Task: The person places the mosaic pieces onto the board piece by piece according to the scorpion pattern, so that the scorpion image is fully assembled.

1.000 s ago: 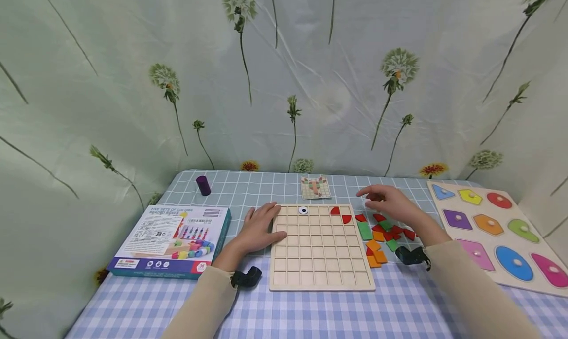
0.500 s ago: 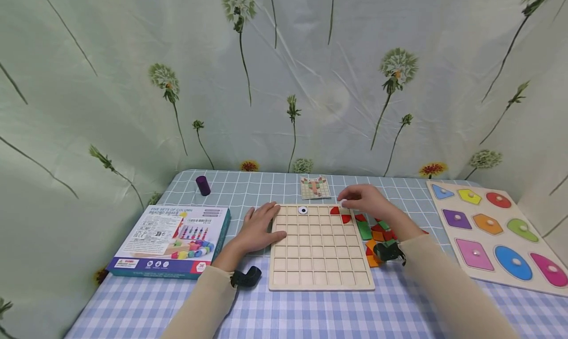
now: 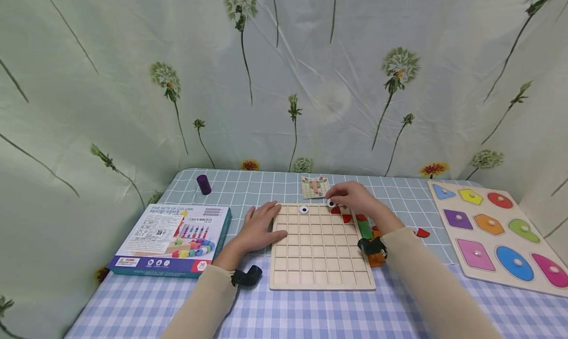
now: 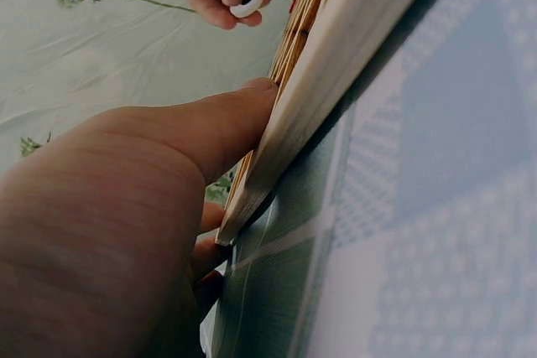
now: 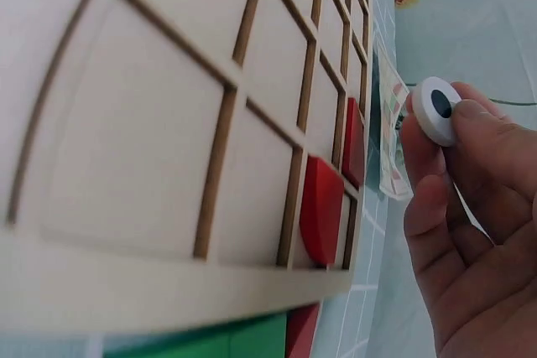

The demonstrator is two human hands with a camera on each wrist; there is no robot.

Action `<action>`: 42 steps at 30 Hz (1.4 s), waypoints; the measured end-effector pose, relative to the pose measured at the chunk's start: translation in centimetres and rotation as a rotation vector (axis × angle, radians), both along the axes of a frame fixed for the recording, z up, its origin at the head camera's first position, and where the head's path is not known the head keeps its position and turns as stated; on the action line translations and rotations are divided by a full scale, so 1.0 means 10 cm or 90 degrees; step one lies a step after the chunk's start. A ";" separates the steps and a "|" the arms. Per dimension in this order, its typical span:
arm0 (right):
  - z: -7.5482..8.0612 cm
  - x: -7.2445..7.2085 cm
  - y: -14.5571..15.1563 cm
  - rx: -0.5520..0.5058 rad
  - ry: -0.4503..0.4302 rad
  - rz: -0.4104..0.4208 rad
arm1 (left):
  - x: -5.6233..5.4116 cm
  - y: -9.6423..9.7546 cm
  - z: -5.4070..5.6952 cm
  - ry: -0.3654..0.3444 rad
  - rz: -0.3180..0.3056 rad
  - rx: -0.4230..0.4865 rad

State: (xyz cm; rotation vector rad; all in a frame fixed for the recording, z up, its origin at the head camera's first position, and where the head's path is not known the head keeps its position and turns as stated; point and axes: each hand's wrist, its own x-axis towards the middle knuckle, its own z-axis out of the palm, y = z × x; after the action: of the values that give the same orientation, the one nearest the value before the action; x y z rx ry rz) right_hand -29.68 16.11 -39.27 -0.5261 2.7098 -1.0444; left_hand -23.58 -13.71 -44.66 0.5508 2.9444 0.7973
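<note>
In the head view, my right hand (image 3: 352, 197) is over the far right part of a wooden grid board (image 3: 321, 250). Its thumb and fingers pinch a white round eye piece (image 5: 436, 111) with a black pupil, held above the board in the right wrist view. A matching eye piece (image 3: 303, 210) lies in a top-row cell. Two red quarter-circle pieces (image 5: 322, 211) sit in cells near the far right corner. My left hand (image 3: 259, 230) rests at the board's left edge, its thumb (image 4: 239, 115) on the rim and its other fingers partly hidden beyond the edge.
A pattern card (image 3: 314, 186) lies behind the board. Green, orange (image 3: 377, 259) and red loose pieces (image 3: 423, 233) lie right of it, partly under my right arm. A boxed bead set (image 3: 173, 240) and purple cylinder (image 3: 203, 185) stand left; a shape puzzle (image 3: 501, 230) lies right.
My right hand has moved left from above the loose pieces to the board's far edge, bringing the eye piece along. The left hand stays in place.
</note>
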 end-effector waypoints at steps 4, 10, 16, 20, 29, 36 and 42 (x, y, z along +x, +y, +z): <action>0.00 -0.01 -0.06 -0.021 -0.021 -0.010 | 0.00 0.00 0.01 -0.001 0.002 -0.004; -0.04 0.00 -0.10 -0.034 -0.019 -0.029 | 0.00 -0.01 0.00 0.002 -0.010 0.002; -0.12 0.00 -0.15 -0.011 -0.019 -0.038 | 0.00 -0.01 -0.01 0.004 -0.010 -0.005; -0.15 0.00 -0.17 0.012 0.002 -0.037 | -0.01 -0.01 -0.01 0.005 -0.012 -0.011; -0.13 0.01 -0.19 0.039 0.009 -0.028 | 0.00 -0.02 -0.01 0.011 -0.017 -0.003; -0.14 0.05 -0.16 0.033 0.014 -0.011 | -0.02 -0.02 -0.02 0.014 -0.020 -0.002; -0.13 0.11 -0.09 -0.008 -0.008 -0.029 | -0.01 -0.02 -0.01 0.008 -0.017 -0.003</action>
State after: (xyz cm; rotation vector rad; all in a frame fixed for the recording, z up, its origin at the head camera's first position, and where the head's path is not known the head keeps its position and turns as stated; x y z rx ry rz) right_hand -28.57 15.24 -40.53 -0.4611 2.7184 -1.0721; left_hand -23.67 -13.92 -44.74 0.5964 2.9426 0.7859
